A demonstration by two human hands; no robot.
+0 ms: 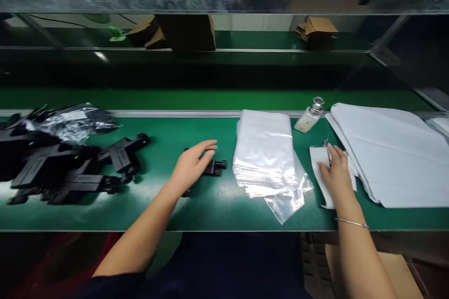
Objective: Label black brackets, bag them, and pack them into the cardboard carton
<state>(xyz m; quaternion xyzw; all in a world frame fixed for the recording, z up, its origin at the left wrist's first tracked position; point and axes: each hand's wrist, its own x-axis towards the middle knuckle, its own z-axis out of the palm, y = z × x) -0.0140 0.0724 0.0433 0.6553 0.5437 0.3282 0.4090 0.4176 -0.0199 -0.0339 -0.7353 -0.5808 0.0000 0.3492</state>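
My left hand (192, 164) lies over a black plastic part (214, 167) on the green table (210, 205), fingers stretched out across it; only the part's right end shows. My right hand (336, 171) rests on a small white paper sheet (317, 155), fingers pressed down on it, with a thin metal tool beside the forefinger. Between the hands lies a stack of clear plastic bags (264, 154).
A heap of black plastic parts (59, 168) and a bagged one (75, 121) sit at the left. A small glass bottle (309, 115) stands behind the bags. A pile of large white sheets (393, 149) fills the right. Cardboard boxes (317, 31) stand on the rear shelf.
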